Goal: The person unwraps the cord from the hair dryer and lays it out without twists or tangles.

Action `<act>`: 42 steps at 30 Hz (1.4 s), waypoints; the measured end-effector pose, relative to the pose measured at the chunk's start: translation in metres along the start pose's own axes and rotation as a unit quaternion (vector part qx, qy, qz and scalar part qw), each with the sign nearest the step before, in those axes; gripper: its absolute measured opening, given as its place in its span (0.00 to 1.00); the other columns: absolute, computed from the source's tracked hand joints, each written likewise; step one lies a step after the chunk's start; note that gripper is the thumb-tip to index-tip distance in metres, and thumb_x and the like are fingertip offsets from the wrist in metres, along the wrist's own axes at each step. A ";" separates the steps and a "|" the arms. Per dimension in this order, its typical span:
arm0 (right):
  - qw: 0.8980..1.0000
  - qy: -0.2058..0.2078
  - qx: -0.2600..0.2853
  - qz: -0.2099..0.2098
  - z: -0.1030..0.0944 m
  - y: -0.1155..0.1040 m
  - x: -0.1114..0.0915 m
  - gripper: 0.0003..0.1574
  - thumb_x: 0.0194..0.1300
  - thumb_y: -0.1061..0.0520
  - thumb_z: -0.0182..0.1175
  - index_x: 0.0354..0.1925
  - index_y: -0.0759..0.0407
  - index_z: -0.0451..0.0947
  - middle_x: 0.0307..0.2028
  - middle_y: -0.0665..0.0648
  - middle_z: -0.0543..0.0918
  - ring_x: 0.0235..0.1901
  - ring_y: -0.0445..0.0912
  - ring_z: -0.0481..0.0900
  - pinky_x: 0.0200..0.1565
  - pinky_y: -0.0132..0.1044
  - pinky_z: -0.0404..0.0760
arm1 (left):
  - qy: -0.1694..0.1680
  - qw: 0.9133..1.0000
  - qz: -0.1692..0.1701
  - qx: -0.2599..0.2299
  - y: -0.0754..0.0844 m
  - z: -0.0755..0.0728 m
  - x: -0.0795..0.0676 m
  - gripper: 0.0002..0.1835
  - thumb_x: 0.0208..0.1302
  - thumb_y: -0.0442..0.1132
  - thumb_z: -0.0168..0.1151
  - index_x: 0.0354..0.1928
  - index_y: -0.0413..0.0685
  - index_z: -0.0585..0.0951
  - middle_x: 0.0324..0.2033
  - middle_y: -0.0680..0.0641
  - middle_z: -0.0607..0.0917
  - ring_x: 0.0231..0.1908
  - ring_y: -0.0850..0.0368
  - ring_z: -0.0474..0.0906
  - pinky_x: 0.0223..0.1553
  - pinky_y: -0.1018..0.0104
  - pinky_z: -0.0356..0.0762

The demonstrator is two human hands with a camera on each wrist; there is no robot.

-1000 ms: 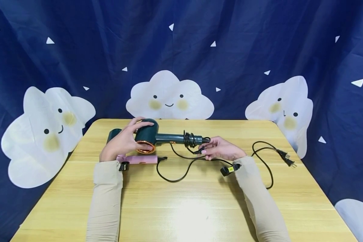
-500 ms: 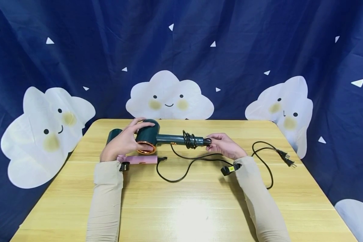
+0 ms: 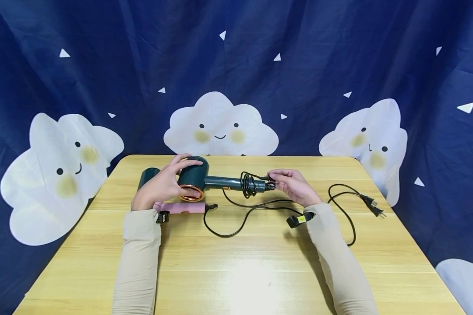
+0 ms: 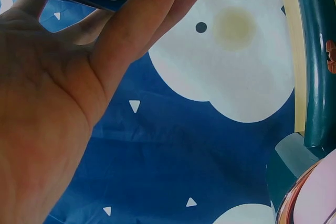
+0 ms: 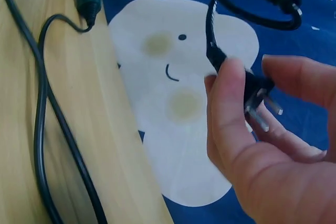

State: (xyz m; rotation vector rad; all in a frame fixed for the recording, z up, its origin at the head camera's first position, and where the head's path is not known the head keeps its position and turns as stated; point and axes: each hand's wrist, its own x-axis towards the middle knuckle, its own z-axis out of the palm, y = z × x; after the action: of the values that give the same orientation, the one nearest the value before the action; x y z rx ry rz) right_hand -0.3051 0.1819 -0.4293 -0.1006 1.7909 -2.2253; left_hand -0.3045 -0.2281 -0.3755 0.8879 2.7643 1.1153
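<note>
My left hand (image 3: pixel 161 186) grips the head of a dark green hair dryer (image 3: pixel 217 180), thumb at its copper-rimmed end and fingers over the top. The dryer is raised above the table, its handle pointing right. Black cord (image 3: pixel 248 184) is wound in several loops around the handle near its tail. Beyond the tail, my right hand (image 3: pixel 295 188) pinches the cord's plug (image 5: pixel 254 90) between thumb and fingers; its two metal prongs show in the right wrist view. Behind my left hand lies a second green hair dryer (image 3: pixel 147 176), partly hidden. A pink hair dryer (image 3: pixel 185 208) lies nearest me.
Cords (image 3: pixel 236 236) from the lying dryers run right across the wooden table (image 3: pixel 220 271), passing under my right wrist. Their two plugs (image 3: pixel 372 205) lie near the table's right edge. A blue curtain (image 3: pixel 236 57) with white clouds hangs behind the table.
My right hand has carried the plug up and around the dryer's tail, from below the handle to above it. My left hand keeps its grip, with the dryer shifted slightly right.
</note>
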 end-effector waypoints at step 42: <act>0.989 -0.049 0.078 -0.112 0.060 -0.037 -0.035 0.15 0.74 0.72 0.55 0.54 0.62 0.79 0.45 0.54 0.90 0.35 0.42 0.89 0.43 0.30 0.87 | -0.003 1.000 -0.014 0.003 -0.003 0.003 0.002 0.47 0.45 0.52 0.86 0.70 0.74 0.73 0.76 0.52 0.61 0.64 0.40 0.73 0.61 0.40 0.78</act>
State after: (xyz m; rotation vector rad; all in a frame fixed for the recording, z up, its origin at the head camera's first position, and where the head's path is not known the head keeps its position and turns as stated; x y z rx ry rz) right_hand -0.2640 0.1411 -0.3752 -0.3882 1.6167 -2.4592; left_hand -0.3071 -0.2269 -0.3799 0.8494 2.7691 1.0986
